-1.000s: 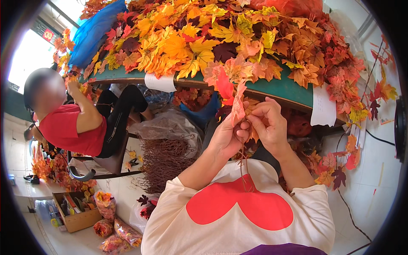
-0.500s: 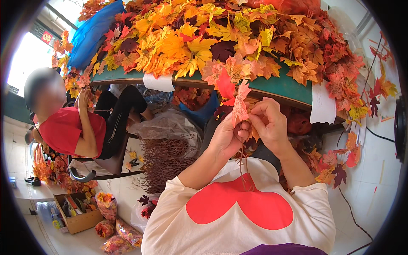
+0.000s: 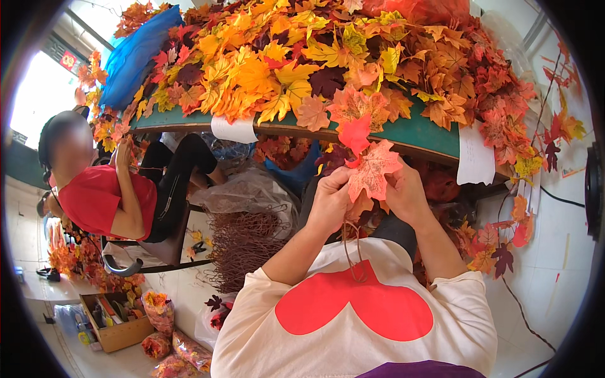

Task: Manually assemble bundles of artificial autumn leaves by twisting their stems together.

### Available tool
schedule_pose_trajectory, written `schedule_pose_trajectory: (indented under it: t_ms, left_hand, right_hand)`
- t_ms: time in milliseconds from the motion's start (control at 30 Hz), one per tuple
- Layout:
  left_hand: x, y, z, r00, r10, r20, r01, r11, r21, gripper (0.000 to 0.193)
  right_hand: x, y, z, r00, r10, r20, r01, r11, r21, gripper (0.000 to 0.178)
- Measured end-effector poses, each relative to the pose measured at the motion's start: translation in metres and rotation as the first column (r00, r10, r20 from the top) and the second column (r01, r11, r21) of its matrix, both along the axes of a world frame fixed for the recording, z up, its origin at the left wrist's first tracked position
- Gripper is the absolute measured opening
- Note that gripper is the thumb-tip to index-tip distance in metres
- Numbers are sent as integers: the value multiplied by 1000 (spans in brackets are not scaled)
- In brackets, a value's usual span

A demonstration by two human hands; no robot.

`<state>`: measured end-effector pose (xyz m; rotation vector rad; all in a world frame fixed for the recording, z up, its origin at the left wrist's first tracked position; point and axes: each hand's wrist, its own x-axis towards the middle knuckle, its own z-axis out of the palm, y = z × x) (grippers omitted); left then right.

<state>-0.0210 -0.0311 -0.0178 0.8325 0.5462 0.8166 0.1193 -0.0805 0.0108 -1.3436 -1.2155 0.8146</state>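
Note:
An artificial maple leaf garland (image 3: pixel 374 169) hangs between my two hands, just in front of the table edge. A speckled pale orange-red leaf faces up, with a red leaf (image 3: pixel 355 133) and a larger orange leaf above it. My left hand (image 3: pixel 329 200) is closed on the garland at the left of the speckled leaf. Closed on its right side is my right hand (image 3: pixel 406 194), fingertips partly behind the leaf. A thin brown wire stem (image 3: pixel 350 249) drops in a loop below my left hand, over my shirt.
A green table (image 3: pixel 435 133) carries a heap of orange, yellow and red artificial leaves (image 3: pixel 252 69). Brown wire stems (image 3: pixel 242 242) are bundled at my left. Beyond them a co-worker in a red shirt (image 3: pixel 94 198) sits working. A cardboard box (image 3: pixel 123 334) and bagged leaves (image 3: pixel 157 310) stand lower left.
The speckled leaf has turned from nearly edge-on to flat and facing up. My hands have moved apart, the left slightly left and down, and the wire stem has shifted left.

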Motion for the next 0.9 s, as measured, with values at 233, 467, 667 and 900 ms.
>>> schedule_pose_trajectory:
  t_ms: [233, 467, 667, 900]
  left_hand:
    - [3, -4, -3, 997, 13, -72, -7, 996, 87, 12]
    - [-1, -9, -5, 994, -45, -100, 52, 996, 70, 9]
    - [3, -7, 6, 989, -148, 14, 148, 978, -146, 16]
    - [-5, -7, 18, 959, -190, 211, 254, 903, -345, 34]
  right_hand:
    - [3, -3, -3, 998, 4, 58, -3, 1000, -15, 23]
    - [5, -6, 3, 988, 41, -148, -54, 995, -83, 13]
    - [13, 5, -11, 972, 63, -226, -58, 998, 28, 15]
    - [28, 18, -8, 928, 99, -360, -102, 995, 11, 8]
